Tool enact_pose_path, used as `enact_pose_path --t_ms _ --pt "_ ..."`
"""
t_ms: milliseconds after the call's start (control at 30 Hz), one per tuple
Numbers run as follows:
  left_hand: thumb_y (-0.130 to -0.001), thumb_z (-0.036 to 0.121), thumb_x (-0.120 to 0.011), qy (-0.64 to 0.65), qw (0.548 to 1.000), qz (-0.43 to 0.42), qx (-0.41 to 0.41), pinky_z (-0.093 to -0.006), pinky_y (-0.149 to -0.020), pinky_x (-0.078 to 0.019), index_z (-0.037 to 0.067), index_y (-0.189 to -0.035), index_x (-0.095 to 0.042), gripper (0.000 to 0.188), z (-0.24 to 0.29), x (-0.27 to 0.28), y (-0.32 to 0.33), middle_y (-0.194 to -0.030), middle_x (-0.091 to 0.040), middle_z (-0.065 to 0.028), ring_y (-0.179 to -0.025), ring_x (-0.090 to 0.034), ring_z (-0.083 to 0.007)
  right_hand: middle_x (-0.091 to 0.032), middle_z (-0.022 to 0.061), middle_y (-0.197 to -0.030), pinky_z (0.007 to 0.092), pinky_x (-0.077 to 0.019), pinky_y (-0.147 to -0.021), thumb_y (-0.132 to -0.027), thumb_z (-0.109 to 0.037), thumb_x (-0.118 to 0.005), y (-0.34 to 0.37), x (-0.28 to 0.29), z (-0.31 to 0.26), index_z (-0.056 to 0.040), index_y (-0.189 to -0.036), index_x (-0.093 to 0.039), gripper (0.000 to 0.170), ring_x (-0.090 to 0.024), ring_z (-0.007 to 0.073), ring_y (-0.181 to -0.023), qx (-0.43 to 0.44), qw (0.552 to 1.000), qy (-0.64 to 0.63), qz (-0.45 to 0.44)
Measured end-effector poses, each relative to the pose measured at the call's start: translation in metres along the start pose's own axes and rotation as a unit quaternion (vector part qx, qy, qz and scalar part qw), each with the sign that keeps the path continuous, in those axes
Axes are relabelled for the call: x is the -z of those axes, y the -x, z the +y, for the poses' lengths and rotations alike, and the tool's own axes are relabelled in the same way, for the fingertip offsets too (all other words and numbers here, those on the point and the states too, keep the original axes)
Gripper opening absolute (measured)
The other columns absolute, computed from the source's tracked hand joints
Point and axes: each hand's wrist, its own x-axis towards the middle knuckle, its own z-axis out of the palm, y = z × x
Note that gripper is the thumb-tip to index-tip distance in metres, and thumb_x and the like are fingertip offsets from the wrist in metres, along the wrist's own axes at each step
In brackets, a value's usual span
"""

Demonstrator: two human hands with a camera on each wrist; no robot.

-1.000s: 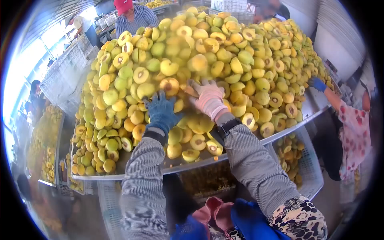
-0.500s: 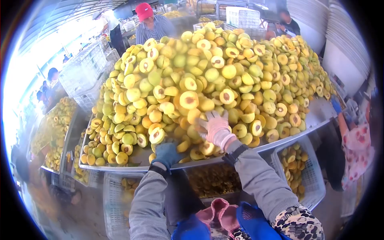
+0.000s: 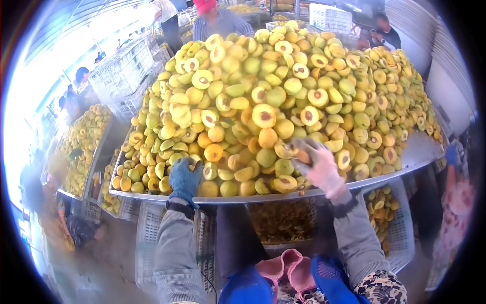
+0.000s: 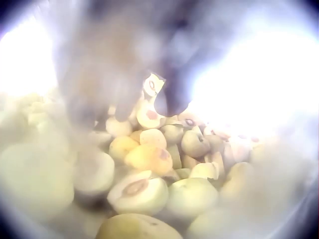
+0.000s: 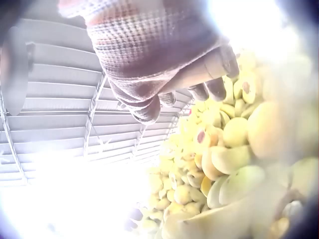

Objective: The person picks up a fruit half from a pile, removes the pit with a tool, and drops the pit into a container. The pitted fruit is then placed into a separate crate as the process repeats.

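Observation:
A large heap of halved stone fruit (image 3: 263,115), yellow-green and like yellow peaches, covers the metal table (image 3: 243,197). Brown stones or hollows show in many cut faces. My left hand (image 3: 184,178), in a blue glove, is at the near edge, its fingers bent over a brownish fruit half. In the left wrist view that hand is only a dark blur above the fruit. Farther right, my right hand (image 3: 322,166) wears a pink glove with grey fingertips. It grips a tan rod-shaped piece (image 5: 197,72), whose kind I cannot tell.
Beneath the table edge stand a white crate (image 3: 149,238) at left, a brown-filled bin (image 3: 281,223) and a fruit-filled crate (image 3: 402,223) at right. Stacked white crates (image 3: 121,68) and another fruit table (image 3: 83,147) lie left. Several people work around.
Both hands have come back from the heap toward the near edge and moved apart, left hand leftward, right hand rightward. Fruit has slid down to the near edge between them. The head view has shifted.

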Motion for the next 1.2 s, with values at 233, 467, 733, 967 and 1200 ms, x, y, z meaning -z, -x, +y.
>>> enact_pose_path --t_ms 233,467,733,967,1200 --pt "-0.080 0.048 -0.071 0.014 0.969 -0.238 -0.062 -0.0406 -0.086 -0.0529 0.009 -0.118 -0.065 0.054 0.083 -0.029 -0.015 -0.107 -0.071 -0.0126 -0.096 -0.068 -0.0319 -0.070 0.0160 -0.081 0.0345 -0.0539 -0.069 -0.084 -0.017 -0.072 0.094 0.030 -0.005 -0.0005 -0.130 -0.058 0.051 -0.071 0.0285 -0.074 -0.163 0.973 -0.159 -0.042" --pt "-0.082 0.040 -0.065 -0.063 0.957 -0.282 -0.034 -0.0481 -0.086 -0.0518 0.011 -0.114 -0.065 0.043 0.085 -0.074 -0.031 -0.114 -0.068 -0.0152 -0.104 -0.065 -0.0364 -0.070 0.0189 -0.088 0.0384 -0.0542 -0.073 -0.084 -0.029 -0.071 0.150 0.037 -0.022 -0.0007 -0.131 -0.057 0.057 -0.070 0.0350 -0.082 -0.250 0.955 -0.132 -0.086" --pt "-0.074 0.015 -0.079 0.670 0.690 -0.184 0.200 -0.0298 -0.057 -0.0534 0.000 -0.106 -0.062 0.039 0.090 -0.020 0.034 -0.096 -0.067 -0.0114 -0.079 -0.068 -0.0206 -0.069 0.0231 -0.094 0.0424 -0.0525 -0.077 -0.086 -0.034 -0.068 0.141 0.015 -0.027 -0.0016 -0.129 -0.058 0.054 -0.067 0.0403 -0.091 -0.190 0.952 -0.221 -0.095" --pt "-0.089 0.016 -0.070 0.488 0.864 -0.045 -0.116 -0.0319 -0.076 -0.0560 0.000 -0.118 -0.055 0.036 0.151 0.024 0.119 -0.109 -0.066 -0.0132 -0.091 -0.066 -0.0215 -0.068 0.0219 -0.086 0.0433 -0.0522 -0.067 -0.092 -0.036 -0.063 0.120 0.014 -0.056 -0.0061 -0.129 -0.057 0.048 -0.067 0.0408 -0.080 -0.100 0.953 -0.264 -0.107" --pt "-0.099 0.026 -0.060 0.602 0.783 -0.119 -0.097 -0.0317 -0.083 -0.0545 0.000 -0.127 -0.052 0.040 0.185 0.024 0.155 -0.111 -0.065 -0.0138 -0.095 -0.064 -0.0193 -0.067 0.0207 -0.078 0.0442 -0.0510 -0.061 -0.094 -0.040 -0.062 0.135 0.015 -0.063 -0.0060 -0.134 -0.052 0.054 -0.066 0.0394 -0.072 -0.080 0.978 -0.182 -0.065"
